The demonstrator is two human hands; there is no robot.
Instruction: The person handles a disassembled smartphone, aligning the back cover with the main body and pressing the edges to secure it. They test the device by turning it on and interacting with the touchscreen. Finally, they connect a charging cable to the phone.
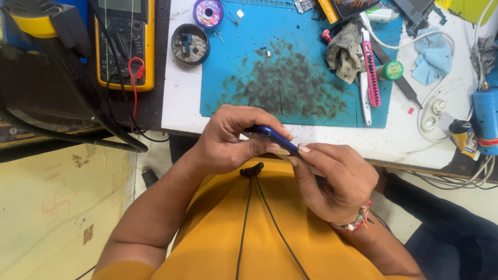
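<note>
Closest to the camera, at 6 o'clock, hangs a yellow shirt (249,233) with a thin black cord (248,218) running down its front. Just above it both hands meet over the table's near edge. Each grip is pinched on a slim blue phone (270,136) held edge-on between them: the left hand (225,142) wraps it from 9 o'clock with the thumb pressed along its side, and the right hand (334,179), a beaded bracelet (358,220) at its wrist, pinches the other end from 4 o'clock with the fingertips on the edge.

Beyond the hands lies the white table (181,103), carrying a blue work mat (290,62) smudged dark in the middle. Toward 1 o'clock on the mat rest a crumpled grey rag (343,52), a pink-and-white utility knife (370,72) and a green-capped bottle (390,70). At 11 o'clock sits a small round tin (190,44) of parts, with a purple spool (208,12) farther back. Well off at 10 o'clock lies a yellow multimeter (124,44) with red and black leads. At 3 o'clock a white cable (430,98) coils near a blue tool (486,119).
</note>
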